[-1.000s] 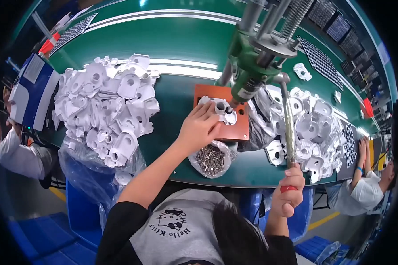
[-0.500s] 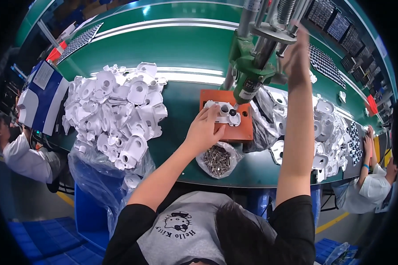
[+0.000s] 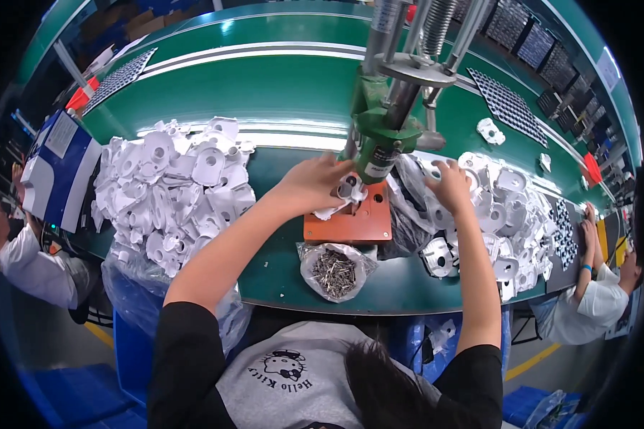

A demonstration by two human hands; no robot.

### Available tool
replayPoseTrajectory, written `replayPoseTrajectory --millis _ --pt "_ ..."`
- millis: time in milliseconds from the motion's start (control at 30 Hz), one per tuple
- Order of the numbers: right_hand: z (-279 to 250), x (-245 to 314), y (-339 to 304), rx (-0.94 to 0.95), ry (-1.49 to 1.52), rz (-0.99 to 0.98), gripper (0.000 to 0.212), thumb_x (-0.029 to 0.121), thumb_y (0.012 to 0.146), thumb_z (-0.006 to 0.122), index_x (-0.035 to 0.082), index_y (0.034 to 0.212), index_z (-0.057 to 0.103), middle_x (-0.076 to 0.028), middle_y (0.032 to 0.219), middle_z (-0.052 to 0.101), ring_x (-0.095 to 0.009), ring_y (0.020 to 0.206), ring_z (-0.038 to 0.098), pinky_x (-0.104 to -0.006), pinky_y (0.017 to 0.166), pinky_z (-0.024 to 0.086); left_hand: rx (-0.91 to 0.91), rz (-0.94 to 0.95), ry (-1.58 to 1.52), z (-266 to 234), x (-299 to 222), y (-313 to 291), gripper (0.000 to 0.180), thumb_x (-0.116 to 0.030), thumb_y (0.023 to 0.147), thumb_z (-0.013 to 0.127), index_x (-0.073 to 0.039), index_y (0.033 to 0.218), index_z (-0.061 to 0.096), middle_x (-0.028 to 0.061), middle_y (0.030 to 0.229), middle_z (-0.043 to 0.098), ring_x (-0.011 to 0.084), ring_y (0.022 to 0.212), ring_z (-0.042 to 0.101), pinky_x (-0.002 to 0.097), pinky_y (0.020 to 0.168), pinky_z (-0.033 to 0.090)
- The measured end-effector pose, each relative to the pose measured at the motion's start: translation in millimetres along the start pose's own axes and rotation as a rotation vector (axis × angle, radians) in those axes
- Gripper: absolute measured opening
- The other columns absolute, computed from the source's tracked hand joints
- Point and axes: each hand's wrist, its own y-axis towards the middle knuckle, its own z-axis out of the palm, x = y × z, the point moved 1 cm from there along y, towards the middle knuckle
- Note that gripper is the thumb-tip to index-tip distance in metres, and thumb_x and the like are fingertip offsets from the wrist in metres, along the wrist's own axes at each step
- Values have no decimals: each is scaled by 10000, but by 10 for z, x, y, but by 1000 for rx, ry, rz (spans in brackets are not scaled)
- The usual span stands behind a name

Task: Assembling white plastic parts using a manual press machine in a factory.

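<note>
My left hand (image 3: 313,184) is closed on a white plastic housing part (image 3: 345,194), tilted over the orange fixture block (image 3: 343,227). The green press head (image 3: 385,139) stands directly above, hiding some of the fingertips and part of the housing. To the right, my right hand (image 3: 451,187) reaches to the near side of a pile of white plastic parts (image 3: 511,207). Its fingers are apart and curved, with nothing visible in them. A crumpled dark plastic bag (image 3: 406,214) lies between the block and this hand.
An open clear bag of small metal screws or pins (image 3: 334,273) sits before the block. At left is a large heap of white parts (image 3: 175,189) beside a blue-and-white machine (image 3: 61,171). Beyond runs a green conveyor (image 3: 279,89). Co-workers sit at both sides.
My right hand has come down from beside the press's upper part to the right-hand pile. My left hand has shifted, and the housing on the block is now tilted.
</note>
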Motion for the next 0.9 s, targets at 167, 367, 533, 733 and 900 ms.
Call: replayPoseTrajectory --millis 167,367,533,733,900 --pt "135 23 53 74 -118 83 395 381 791 647 126 1093 645 -188 1089 607 -337 1039 568 -490 875 410 -33 -251 -184 -91 243 -191 510 -290 716 752 -192 1169 539 144 973 513 338 867 605 397 778 497" --pt "99 -43 42 -111 53 73 347 383 844 610 85 1008 677 -178 1097 609 -336 1003 583 -467 840 406 -295 -564 -272 -67 526 -9 526 -421 712 720 -179 1150 559 229 1057 518 407 965 586 438 862 478" --pt "13 -48 1 -378 431 -52 271 283 874 620 31 971 645 -164 1087 598 -321 1007 568 -387 844 431 -331 -658 -384 244 1007 385 620 -421 711 736 -195 1234 491 249 1098 492 417 978 586 433 859 482" --pt "-216 -307 -296 -411 1043 11 246 218 942 517 6 1053 574 -54 1038 555 -115 866 493 -244 797 397 -760 -643 -462 271 1237 650 895 -370 679 801 -111 1352 270 293 1216 432 413 1077 522 435 950 418" --pt "-347 -366 -684 -309 1155 208 224 178 930 470 49 1090 558 -2 1141 518 -89 939 485 -197 762 363 -548 -406 -502 -262 1277 213 719 -241 771 705 -56 1341 307 289 1167 536 424 1104 528 452 933 428"
